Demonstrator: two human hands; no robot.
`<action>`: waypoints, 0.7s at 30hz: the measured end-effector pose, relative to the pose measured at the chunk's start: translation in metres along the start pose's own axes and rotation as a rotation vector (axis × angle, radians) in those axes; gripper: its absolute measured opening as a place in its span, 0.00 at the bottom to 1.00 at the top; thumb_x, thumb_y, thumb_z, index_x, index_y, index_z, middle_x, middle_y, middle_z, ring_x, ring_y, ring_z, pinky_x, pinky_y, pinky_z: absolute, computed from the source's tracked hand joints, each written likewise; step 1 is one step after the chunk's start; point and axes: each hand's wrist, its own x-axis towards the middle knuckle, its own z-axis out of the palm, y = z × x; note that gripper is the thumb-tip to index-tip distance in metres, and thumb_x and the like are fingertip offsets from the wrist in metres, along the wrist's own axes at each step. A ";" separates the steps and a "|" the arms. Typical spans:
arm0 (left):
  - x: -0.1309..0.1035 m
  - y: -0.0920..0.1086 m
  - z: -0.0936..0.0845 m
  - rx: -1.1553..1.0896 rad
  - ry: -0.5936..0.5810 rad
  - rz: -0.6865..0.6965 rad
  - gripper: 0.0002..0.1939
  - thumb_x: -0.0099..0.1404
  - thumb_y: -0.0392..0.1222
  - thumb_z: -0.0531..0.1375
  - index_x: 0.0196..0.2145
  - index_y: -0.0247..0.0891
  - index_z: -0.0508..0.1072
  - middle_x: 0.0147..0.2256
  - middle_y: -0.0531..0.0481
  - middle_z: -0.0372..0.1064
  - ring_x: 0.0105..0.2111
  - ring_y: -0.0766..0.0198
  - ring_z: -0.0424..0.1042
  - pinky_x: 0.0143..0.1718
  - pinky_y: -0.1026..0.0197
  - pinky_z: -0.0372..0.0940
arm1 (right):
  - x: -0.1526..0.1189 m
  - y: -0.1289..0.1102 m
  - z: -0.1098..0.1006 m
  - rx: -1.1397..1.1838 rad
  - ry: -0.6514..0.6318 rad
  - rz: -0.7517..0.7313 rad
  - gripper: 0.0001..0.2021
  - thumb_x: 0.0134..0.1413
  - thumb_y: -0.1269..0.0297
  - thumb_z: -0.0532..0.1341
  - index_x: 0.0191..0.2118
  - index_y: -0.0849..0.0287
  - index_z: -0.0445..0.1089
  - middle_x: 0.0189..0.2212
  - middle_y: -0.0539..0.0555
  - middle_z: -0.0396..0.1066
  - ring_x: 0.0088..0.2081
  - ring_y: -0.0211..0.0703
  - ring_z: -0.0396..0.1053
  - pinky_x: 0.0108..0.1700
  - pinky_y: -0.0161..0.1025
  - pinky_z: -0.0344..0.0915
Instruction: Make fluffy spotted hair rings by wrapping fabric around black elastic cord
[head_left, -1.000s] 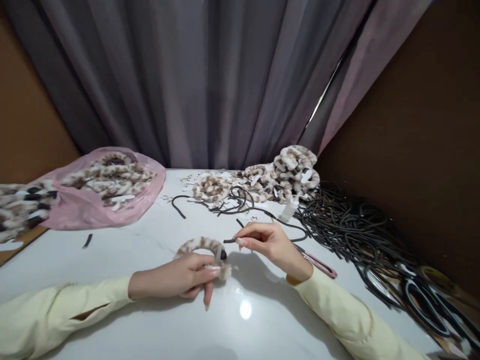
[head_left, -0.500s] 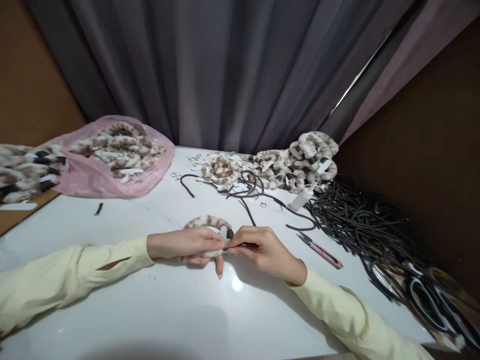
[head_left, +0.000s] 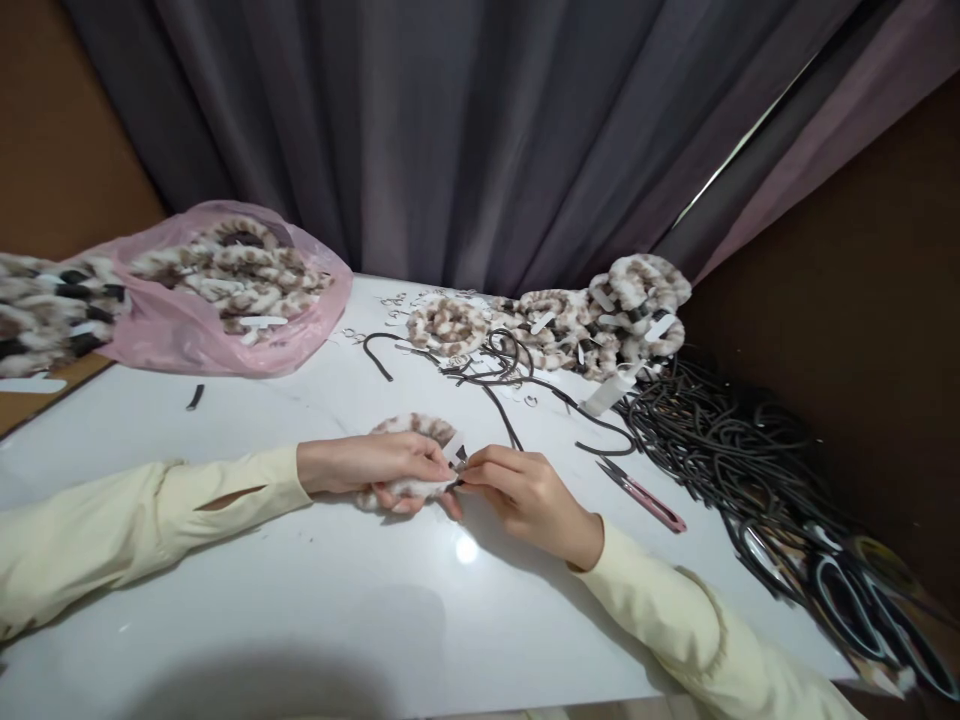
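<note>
1. From where I stand, a heap of fluffy brown-and-white rings (head_left: 37, 315) sits at the far left, with black sections and white tags showing among them
2. Next to it a pink plastic bag (head_left: 169, 335) lies open, more fluffy rings inside
3. In front of the bag, a short black offcut (head_left: 196, 397) lies alone on the white table (head_left: 300, 600)
4. The left hand (head_left: 379, 465) has its fingers closed around a fluffy ring (head_left: 414, 427), thumb on top, near the middle of the table; a white tag (head_left: 454, 446) stands up from the ring's right side
5. Behind that, a flat, round fluffy piece (head_left: 448, 326) rests near scattered small metal bits
6. The right hand (head_left: 536, 495) meets the left at the ring's right side, thumb and forefinger pinched on a dark cord (head_left: 458, 484), mostly hidden by the fingers
7. Behind the right hand, loose black cords (head_left: 501, 378) curl across the tabletop, with a pile of tagged rings (head_left: 551, 308) beyond
8. A white bottle (head_left: 607, 391) is in front of that pile, and pink-handled snips (head_left: 652, 506) lie just right of the right hand
9. A big tangle of black cords (head_left: 705, 440) fills the right edge
</note>
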 end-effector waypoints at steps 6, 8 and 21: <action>-0.001 0.000 0.002 -0.078 -0.020 -0.038 0.11 0.61 0.46 0.55 0.32 0.37 0.57 0.30 0.46 0.70 0.13 0.78 0.49 0.10 0.71 0.37 | 0.000 0.001 0.000 -0.035 0.004 -0.006 0.09 0.56 0.76 0.51 0.34 0.61 0.68 0.32 0.55 0.70 0.31 0.36 0.68 0.31 0.31 0.65; -0.001 0.000 0.002 -0.065 -0.030 -0.041 0.11 0.62 0.45 0.55 0.33 0.37 0.57 0.28 0.47 0.71 0.12 0.79 0.47 0.11 0.71 0.37 | 0.001 0.000 -0.001 -0.048 0.000 -0.014 0.10 0.56 0.76 0.51 0.34 0.61 0.68 0.31 0.55 0.70 0.31 0.36 0.68 0.30 0.31 0.64; -0.001 -0.003 0.008 0.169 0.008 0.074 0.15 0.58 0.49 0.59 0.34 0.38 0.58 0.26 0.50 0.72 0.11 0.78 0.45 0.11 0.70 0.39 | 0.000 -0.002 -0.002 -0.181 -0.033 -0.079 0.12 0.52 0.79 0.50 0.36 0.61 0.68 0.32 0.55 0.70 0.31 0.37 0.66 0.29 0.32 0.62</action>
